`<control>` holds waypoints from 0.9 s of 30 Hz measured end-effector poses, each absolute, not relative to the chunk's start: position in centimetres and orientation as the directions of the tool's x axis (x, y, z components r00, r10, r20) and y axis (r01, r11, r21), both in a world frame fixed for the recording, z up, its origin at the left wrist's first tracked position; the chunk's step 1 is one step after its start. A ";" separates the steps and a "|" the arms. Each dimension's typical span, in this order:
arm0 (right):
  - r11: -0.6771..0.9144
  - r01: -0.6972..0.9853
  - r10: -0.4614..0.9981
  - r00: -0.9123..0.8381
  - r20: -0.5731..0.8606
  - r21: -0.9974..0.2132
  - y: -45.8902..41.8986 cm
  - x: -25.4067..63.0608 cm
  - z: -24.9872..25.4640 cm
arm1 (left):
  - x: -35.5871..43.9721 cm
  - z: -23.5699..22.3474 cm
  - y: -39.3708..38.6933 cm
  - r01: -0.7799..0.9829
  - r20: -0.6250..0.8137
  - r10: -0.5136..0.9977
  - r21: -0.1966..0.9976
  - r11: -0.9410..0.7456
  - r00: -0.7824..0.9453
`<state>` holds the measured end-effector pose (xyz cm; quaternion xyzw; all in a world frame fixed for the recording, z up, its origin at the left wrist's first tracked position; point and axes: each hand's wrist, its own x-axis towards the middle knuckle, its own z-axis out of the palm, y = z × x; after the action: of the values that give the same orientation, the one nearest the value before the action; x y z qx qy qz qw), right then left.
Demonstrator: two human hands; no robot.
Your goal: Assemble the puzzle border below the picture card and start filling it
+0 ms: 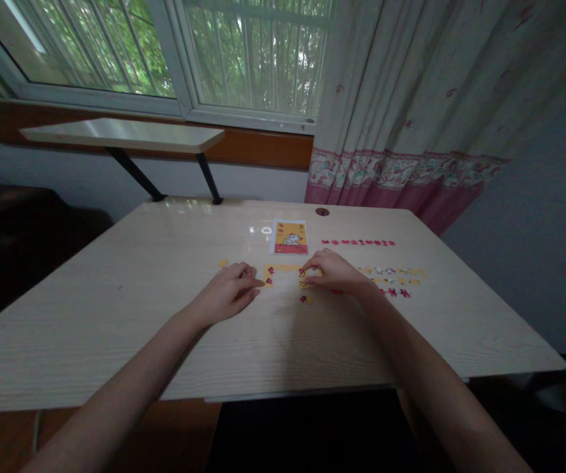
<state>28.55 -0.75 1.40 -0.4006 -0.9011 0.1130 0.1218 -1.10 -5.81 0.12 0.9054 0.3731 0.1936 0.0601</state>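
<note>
A partly joined jigsaw puzzle [283,267] lies on the table as a yellow strip along the top, with short sides running down left and right. My left hand [231,289] rests at its left side, index finger stretched to the edge and thumb apart, holding nothing. At the right side my right hand [334,270] pinches a yellow puzzle piece [303,284], partly covered by the fingertips. Just below lies a loose red-and-yellow piece [305,299]. Behind the puzzle is the picture card [291,237], showing a white animal on yellow and red.
Loose red pieces [359,243] form a row at the back right. More yellow and white pieces [391,271] and red pieces [398,293] lie beyond my right wrist. A single yellow piece [223,263] sits at left. A raised shelf [129,135] stands at the table's back left.
</note>
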 end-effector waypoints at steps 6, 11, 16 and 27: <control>0.651 0.701 0.753 -0.645 0.130 -0.291 -0.8 28.5 1.5 | -1.1 0.1 -5.8 0.659 0.299 0.699 0.238 -0.714 0.650; 0.653 0.694 0.752 -0.643 0.147 -0.304 -0.6 28.7 1.4 | -1.1 0.2 -5.8 0.657 0.303 0.698 0.241 -0.714 0.649; 0.657 0.685 0.745 -0.654 0.132 -0.316 -0.6 28.8 1.4 | -0.9 0.2 -5.8 0.654 0.311 0.697 0.246 -0.716 0.646; 0.661 0.678 0.741 -0.656 0.140 -0.321 -0.5 29.0 1.2 | -6.7 1.1 -4.1 0.983 0.343 0.926 0.037 -0.182 0.158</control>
<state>28.98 -0.47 1.19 -0.3935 -0.9019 0.1210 0.1306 -6.69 -4.08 1.11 0.7547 0.6322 0.1455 -0.0975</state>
